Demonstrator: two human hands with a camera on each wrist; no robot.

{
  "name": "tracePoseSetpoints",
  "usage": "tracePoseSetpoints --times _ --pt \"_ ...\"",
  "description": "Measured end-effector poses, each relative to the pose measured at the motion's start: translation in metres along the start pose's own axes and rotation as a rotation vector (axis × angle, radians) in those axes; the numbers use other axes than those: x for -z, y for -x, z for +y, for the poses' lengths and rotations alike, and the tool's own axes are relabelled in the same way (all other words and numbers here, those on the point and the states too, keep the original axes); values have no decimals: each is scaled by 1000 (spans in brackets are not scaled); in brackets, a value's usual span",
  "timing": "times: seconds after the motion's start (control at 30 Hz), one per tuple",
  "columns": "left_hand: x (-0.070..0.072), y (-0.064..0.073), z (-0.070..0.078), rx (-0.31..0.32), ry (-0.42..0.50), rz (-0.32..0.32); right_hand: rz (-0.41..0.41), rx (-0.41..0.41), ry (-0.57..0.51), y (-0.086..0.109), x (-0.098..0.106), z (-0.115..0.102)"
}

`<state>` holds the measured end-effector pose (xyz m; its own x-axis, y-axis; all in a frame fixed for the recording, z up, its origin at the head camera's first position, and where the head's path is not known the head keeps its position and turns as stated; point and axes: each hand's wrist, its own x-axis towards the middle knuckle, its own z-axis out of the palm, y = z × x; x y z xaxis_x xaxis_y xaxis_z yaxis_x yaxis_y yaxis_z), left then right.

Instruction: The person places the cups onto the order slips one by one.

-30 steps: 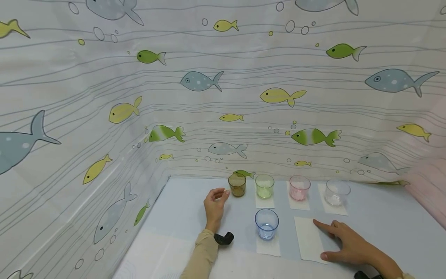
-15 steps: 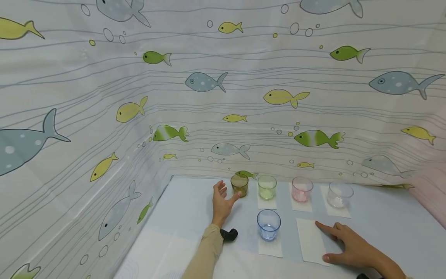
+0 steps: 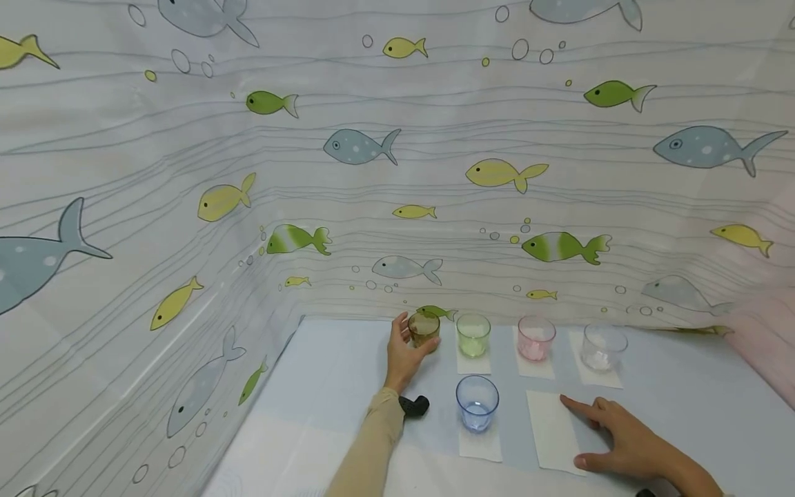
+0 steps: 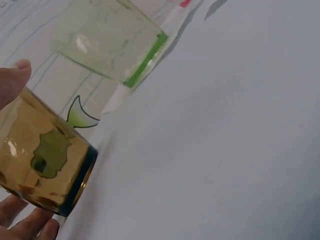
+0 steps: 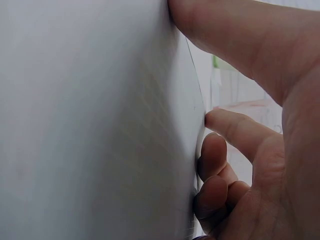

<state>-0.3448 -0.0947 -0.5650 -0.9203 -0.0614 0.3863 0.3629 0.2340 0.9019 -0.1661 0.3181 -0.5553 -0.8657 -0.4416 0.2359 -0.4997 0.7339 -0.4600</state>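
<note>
At the back left of the table, an amber glass tumbler (image 3: 424,328) stands upright, and my left hand (image 3: 407,351) is around it. Its thumb (image 4: 14,82) lies on one side and several fingers (image 4: 30,222) on the other. To its right is a green-tinted glass (image 3: 473,336) on a white paper strip. My right hand (image 3: 621,438) rests on the table at the right edge of a white paper rectangle (image 3: 553,431). The straight index finger touches the paper's upper corner and the thumb its lower corner; the other fingers are curled under.
A pink glass (image 3: 536,338) and a colourless glass (image 3: 602,348) continue the back row, each on white paper. Nearer stands a blue glass (image 3: 477,406) on its own paper strip (image 3: 481,446). A fish-patterned curtain (image 3: 348,207) hangs behind the table and along the left.
My left hand has moved right and farther back to the amber glass, its fingers opening and then coming round it. The right hand keeps its place at the paper.
</note>
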Motion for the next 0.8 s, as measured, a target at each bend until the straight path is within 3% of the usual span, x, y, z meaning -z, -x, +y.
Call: tracePoseSetpoints --times 0.2,0.37,0.53,0.8 --pt "-5 -7 1 -26 64 -34 1 -19 -5 -2 2 -1" --pt "-7 -8 0 -38 120 -6 -13 -26 -17 -2 0 0" --pt "-6 -6 1 -34 139 17 -26 -38 -24 0 -1 0" --pt "0 -6 12 7 212 -4 -3 -20 -1 0 -2 2"
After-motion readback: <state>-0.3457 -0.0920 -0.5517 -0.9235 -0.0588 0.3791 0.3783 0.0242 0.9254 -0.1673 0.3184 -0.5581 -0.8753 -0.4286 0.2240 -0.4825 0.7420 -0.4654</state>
